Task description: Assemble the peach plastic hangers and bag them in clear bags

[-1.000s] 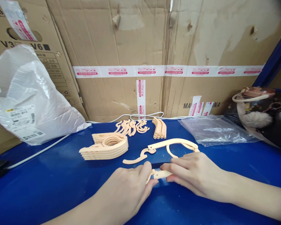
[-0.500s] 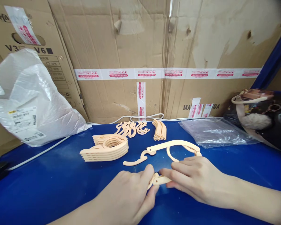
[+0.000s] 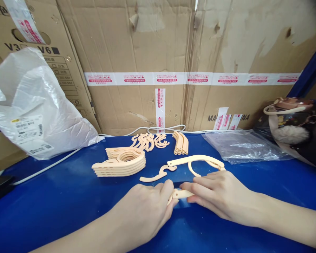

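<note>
My left hand (image 3: pixel 147 209) pinches a small beige plastic piece between thumb and forefinger; the fingers cover most of it. It meets the holed end of a beige folding hanger arm (image 3: pixel 183 194). My right hand (image 3: pixel 221 196) is closed on that arm from the other side. Past my right fingers shows a longer curved beige arm (image 3: pixel 197 159) with a round hook part (image 3: pixel 191 169) beneath it; how these join is hidden by the hand. A loose S-shaped hanger piece (image 3: pixel 158 174) lies flat on the blue table, its upper end by the long arm's tip.
A stack of folded beige hangers (image 3: pixel 118 171) stands left of centre. Behind are several loose hooks (image 3: pixel 147 141) and stacked curved arms (image 3: pixel 180 143). A clear plastic bag (image 3: pixel 244 146) and dark handbag (image 3: pixel 313 137) lie right, a white parcel bag (image 3: pixel 39 112) left. Cardboard (image 3: pixel 137 105) walls the back.
The view has tilted slightly, so the scene sits a little higher. Both hands keep nearly the same grip, with the left wrist turned slightly.
</note>
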`<state>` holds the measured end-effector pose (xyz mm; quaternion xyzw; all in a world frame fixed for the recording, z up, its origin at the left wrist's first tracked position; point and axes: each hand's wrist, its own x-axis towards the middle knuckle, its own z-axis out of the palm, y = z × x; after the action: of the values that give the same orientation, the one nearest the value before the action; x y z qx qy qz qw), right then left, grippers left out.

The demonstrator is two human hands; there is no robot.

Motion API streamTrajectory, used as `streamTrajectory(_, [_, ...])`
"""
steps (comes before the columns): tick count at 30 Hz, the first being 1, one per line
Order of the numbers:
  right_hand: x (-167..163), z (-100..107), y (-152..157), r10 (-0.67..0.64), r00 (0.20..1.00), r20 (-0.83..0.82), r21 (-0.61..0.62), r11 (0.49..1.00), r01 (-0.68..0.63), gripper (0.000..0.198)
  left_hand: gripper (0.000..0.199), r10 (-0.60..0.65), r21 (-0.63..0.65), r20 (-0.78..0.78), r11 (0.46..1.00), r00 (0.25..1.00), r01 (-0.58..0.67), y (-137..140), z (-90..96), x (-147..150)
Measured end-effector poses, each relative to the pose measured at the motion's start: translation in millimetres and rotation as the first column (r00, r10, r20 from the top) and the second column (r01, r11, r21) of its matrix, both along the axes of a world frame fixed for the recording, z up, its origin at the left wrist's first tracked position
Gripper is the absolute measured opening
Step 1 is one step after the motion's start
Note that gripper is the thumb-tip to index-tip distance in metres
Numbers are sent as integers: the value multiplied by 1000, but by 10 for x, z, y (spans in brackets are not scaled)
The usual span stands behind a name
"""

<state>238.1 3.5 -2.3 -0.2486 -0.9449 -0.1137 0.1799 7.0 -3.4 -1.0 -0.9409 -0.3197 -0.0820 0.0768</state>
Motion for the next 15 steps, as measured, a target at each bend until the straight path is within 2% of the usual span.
streamTrajectory(3, [8,21,-2,0,1000,-10,-132,991,-1,31,20,-53,228,-5,972,999,52,24,-50,-10])
streamTrajectory(5, [9,37,3,1,1000,-22,-210,978,-6,32,26,-86,407,-33,909,996,92,42,-63,-14])
streamTrajectory(7, [6,49,8,2,1000,-27,-264,964,-9,31,27,-97,518,-60,848,993,114,54,-61,-15])
streamTrajectory(9, [0,54,11,2,1000,-24,-285,959,-8,31,25,-104,540,-54,834,993,117,55,-54,-14])
streamTrajectory(15, [-1,17,9,54,999,9,-248,967,-50,33,27,-166,378,111,919,980,113,1,-60,2])
